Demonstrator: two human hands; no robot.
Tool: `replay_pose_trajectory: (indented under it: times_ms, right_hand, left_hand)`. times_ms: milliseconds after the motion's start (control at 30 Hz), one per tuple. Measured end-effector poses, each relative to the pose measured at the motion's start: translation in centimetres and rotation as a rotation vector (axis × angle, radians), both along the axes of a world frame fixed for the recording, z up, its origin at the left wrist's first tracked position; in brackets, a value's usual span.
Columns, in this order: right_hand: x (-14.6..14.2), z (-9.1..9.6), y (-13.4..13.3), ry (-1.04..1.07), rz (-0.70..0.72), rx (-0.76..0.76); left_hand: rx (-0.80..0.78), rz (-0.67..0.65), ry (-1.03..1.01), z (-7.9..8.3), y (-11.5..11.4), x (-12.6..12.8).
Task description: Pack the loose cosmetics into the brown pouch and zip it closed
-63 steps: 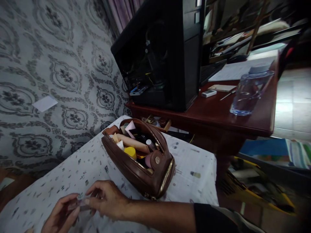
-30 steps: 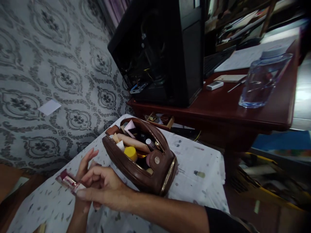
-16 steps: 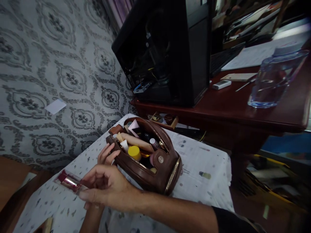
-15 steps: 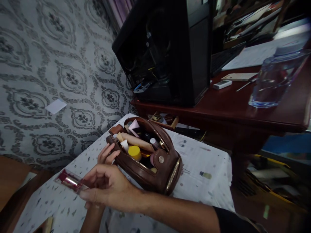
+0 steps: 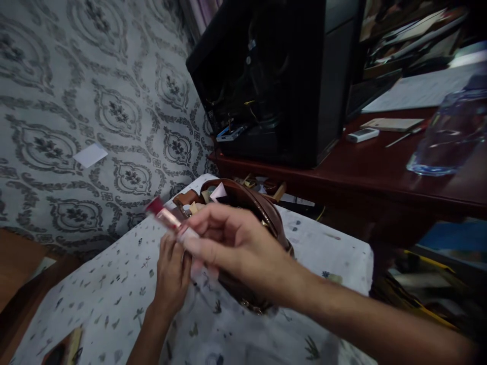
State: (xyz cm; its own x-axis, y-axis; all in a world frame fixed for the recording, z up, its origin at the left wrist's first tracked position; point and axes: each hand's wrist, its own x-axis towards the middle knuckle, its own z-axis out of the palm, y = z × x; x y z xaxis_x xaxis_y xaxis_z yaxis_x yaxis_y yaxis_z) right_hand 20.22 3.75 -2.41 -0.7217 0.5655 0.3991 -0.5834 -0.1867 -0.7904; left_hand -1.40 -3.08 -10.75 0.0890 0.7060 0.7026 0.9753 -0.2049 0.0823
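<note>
My right hand (image 5: 236, 248) is raised over the table and pinches a slim tube with a dark red cap (image 5: 167, 219), held slanting up to the left. Behind it stands an open brown leather pouch (image 5: 262, 208) full of cosmetics, mostly hidden by that hand. My left hand (image 5: 172, 276) reaches to the pouch's near side, fingers against its left edge; the fingertips are hidden behind my right hand. The pouch rests on a white cloth with small prints (image 5: 114, 284).
A dark red wooden desk (image 5: 365, 172) stands behind the table with a black computer case (image 5: 274, 76), a clear water bottle (image 5: 449, 137), a phone (image 5: 391, 123) and papers. Patterned grey wall (image 5: 76, 101) on the left. A small object (image 5: 68, 347) lies at the cloth's near left.
My right hand has lifted the tube up and right, in front of the pouch. My left hand has settled against the pouch's near side. The view has shifted left.
</note>
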Motion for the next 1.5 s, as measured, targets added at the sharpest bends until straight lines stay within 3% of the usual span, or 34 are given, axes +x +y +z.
replay_pose_trajectory:
  times_ms: [167, 233, 333, 400, 500, 633, 867, 1333, 1500]
  right_hand:
    - [1.5, 1.0, 3.4, -0.246, -0.298, 0.264]
    - [1.3, 0.9, 4.5, -0.443, -0.504, 0.504]
    - [0.4, 0.3, 5.4, -0.793, -0.808, 0.979]
    - [-0.3, -0.1, 5.6, -0.956, -0.844, 1.215]
    - [-1.3, -0.2, 5.4, -1.088, -0.749, 1.386]
    - [-2.3, 0.1, 5.3, -1.155, -0.614, 1.428]
    - [-2.9, -0.1, 6.0, -1.130, -0.484, 1.338]
    - [-1.9, 0.3, 5.6, -1.199, -0.507, 1.304]
    - [-1.9, -0.2, 5.7, -1.173, -0.555, 1.298]
  left_hand:
    - [0.070, -0.095, 0.072, 0.7, 0.1, 0.6]
    - [0.069, -0.100, 0.072, 0.7, 0.2, 0.7]
    - [0.058, -0.102, 0.069, 0.7, 0.2, 0.6]
    - [0.055, -0.101, 0.071, 0.7, 0.1, 0.6]
    - [0.050, -0.102, 0.076, 0.7, 0.1, 0.7]
    - [0.037, -0.092, 0.078, 0.8, 0.0, 0.8]
    - [-0.008, -0.079, 0.059, 1.0, -0.3, 0.7]
    - [-0.037, -0.096, -0.031, 0.5, -0.1, 1.0]
    - [-0.057, -0.066, -0.046, 0.8, -1.0, 0.9]
